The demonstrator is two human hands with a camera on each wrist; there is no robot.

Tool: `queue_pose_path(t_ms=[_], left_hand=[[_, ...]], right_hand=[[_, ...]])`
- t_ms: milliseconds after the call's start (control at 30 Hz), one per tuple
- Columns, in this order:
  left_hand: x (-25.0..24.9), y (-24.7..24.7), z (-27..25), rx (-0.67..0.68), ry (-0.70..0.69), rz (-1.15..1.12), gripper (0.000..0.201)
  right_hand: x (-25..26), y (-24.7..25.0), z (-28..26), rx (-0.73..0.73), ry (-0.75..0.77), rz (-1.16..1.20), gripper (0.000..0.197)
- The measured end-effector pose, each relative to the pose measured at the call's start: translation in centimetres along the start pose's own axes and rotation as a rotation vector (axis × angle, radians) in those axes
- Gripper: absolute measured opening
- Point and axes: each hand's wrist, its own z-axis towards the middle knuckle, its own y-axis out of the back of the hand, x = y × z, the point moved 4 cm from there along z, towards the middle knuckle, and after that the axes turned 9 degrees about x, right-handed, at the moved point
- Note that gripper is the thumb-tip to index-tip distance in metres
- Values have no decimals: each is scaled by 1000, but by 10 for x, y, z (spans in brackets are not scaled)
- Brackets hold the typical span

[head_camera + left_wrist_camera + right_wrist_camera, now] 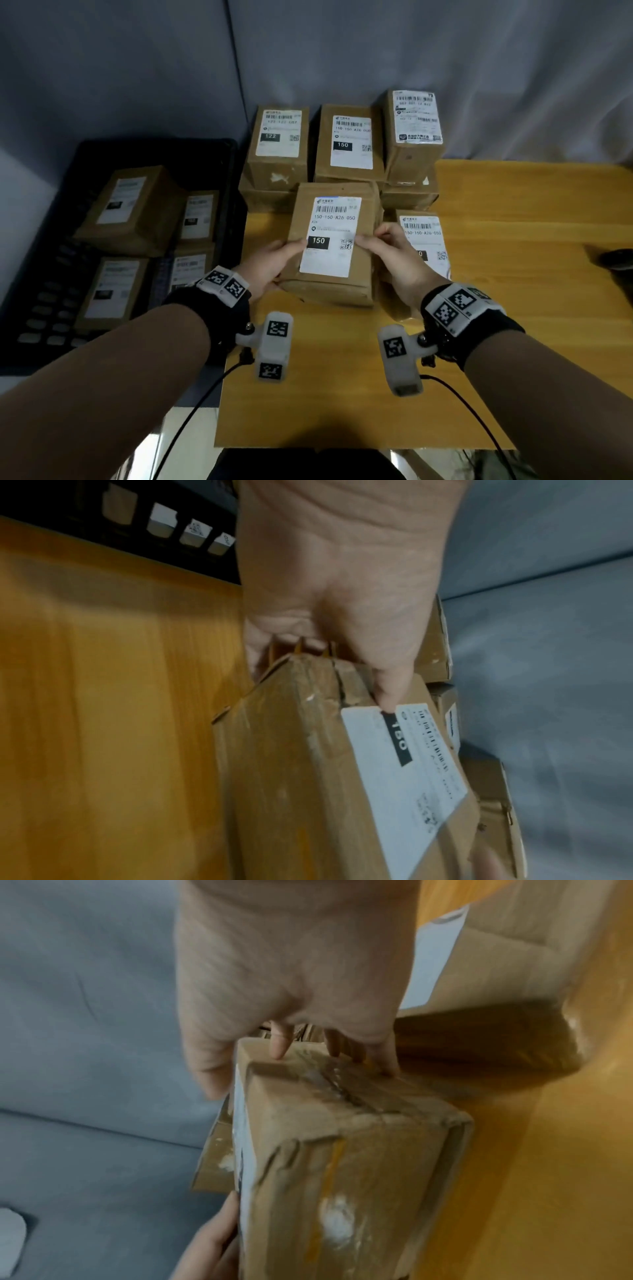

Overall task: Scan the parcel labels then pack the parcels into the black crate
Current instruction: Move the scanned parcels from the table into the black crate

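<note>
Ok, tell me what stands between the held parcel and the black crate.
Nothing visible does. Both the left hand and right hand grip the parcel above the table; the crate sits open to its left, beside the table, already holding four parcels.

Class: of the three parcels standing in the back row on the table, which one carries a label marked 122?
The leftmost parcel, nearest the black crate. Its label reads 122; the middle one reads 150, and the right one shows no such number.

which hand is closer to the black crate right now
Left. The left hand grips the held parcel's side toward the black crate; the right hand grips its far side.
</note>
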Motion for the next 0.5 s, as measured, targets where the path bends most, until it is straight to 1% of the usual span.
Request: queue_pose_path(t_ms=[67, 100, 200, 267, 333, 433, 500], left_hand=[[4, 15, -3, -2, -53, -34, 43], [6, 23, -5, 0, -78, -23, 44], [8, 40, -15, -5, -123, -9, 43], [9, 55, -23, -59, -145, -69, 43], [9, 70, -28, -108, -162, -143, 40], [7, 100, -42, -120, -197, -183, 37], [2, 122, -55, -121, -229, -193, 37]], right_hand=[[-1, -6, -1, 51, -1, 66, 36], [-2, -8, -1, 61, -6, 67, 44], [-2, -25, -2, 137, -23, 37, 91], [4, -45, -2, 200, 1, -30, 106], [14, -63, -2, 221, 68, -126, 111], [31, -95, -1, 215, 145, -282, 114], [40, -117, 0, 215, 182, -291, 111]])
